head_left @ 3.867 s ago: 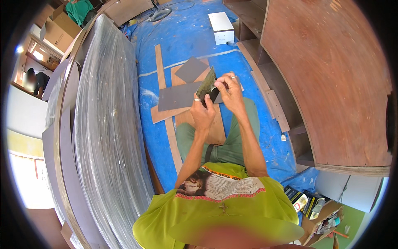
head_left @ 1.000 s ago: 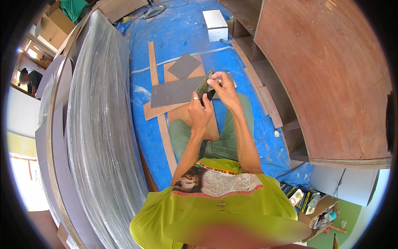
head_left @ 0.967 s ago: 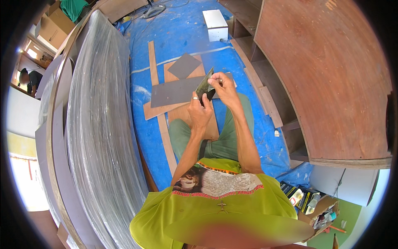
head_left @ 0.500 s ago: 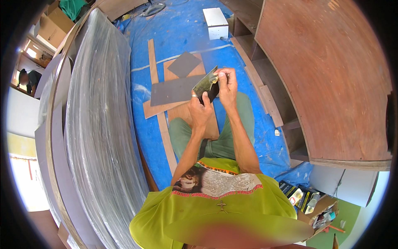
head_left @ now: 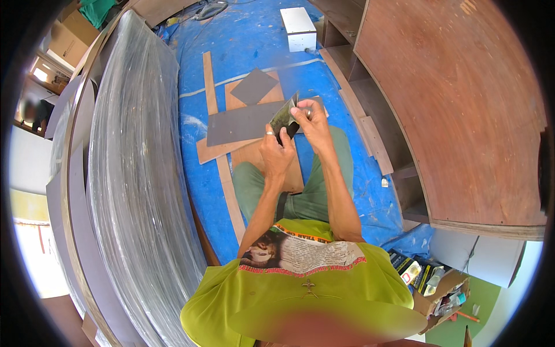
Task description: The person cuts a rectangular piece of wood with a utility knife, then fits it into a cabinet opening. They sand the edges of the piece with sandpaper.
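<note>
My left hand (head_left: 277, 151) grips the lower edge of a thin dark sheet (head_left: 281, 119), its thumb on the near face. The sheet stands tilted above my lap, with a greenish, glossy face turned toward me. At its upper right corner my right hand (head_left: 315, 127) is closed, fingers and thumb pinching the edge. Beyond the hands lie a long dark grey panel (head_left: 234, 125) and a smaller dark grey square piece (head_left: 254, 87). Both rest on light brown wooden boards (head_left: 296, 168), partly hidden by my hands and legs.
Blue sheeting (head_left: 196, 69) covers the floor. Plastic-wrapped panels (head_left: 136, 173) stand at left. On the right are an open-compartment wooden cabinet (head_left: 370, 98) and a large brown panel (head_left: 457, 115). A white box (head_left: 298, 29) sits far off; a cluttered cardboard box (head_left: 442, 301) is near right. Another person (head_left: 39, 113) is far left.
My right hand has shifted slightly left and down along the sheet, its fingers now closer over the corner. My left hand keeps its hold; the view has shifted a little.
</note>
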Demonstrator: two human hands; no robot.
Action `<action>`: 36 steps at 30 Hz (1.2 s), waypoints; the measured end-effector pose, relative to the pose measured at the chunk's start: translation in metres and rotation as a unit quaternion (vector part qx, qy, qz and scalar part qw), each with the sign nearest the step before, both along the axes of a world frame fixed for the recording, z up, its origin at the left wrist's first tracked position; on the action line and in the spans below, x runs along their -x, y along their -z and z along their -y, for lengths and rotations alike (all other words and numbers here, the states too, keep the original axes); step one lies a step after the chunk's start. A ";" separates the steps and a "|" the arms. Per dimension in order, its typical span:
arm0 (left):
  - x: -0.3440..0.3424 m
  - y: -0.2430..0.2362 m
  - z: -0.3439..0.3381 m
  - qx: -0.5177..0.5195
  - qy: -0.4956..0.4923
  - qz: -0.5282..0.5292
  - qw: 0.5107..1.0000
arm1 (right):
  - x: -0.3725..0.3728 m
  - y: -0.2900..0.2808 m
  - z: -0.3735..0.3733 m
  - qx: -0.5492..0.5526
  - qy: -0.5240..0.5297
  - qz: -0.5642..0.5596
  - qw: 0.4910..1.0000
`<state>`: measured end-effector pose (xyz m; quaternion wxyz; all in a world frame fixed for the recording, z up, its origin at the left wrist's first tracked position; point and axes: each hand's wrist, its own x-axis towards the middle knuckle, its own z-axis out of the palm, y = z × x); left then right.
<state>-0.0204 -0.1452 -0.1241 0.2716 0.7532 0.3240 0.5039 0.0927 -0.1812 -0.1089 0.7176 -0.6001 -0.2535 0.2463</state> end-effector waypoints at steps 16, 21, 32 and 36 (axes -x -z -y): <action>-0.005 -0.007 0.002 0.028 0.043 0.049 0.997 | -0.001 0.008 -0.012 -0.183 0.067 0.061 0.979; -0.005 -0.007 -0.003 0.015 0.037 0.049 0.998 | 0.003 0.015 -0.013 -0.113 0.012 -0.011 0.993; 0.004 -0.004 -0.012 0.062 0.045 0.028 0.997 | -0.002 -0.011 0.002 0.031 0.090 0.417 0.904; -0.002 -0.003 -0.011 0.005 0.067 0.072 0.995 | -0.004 -0.015 -0.008 -0.082 0.058 0.318 0.943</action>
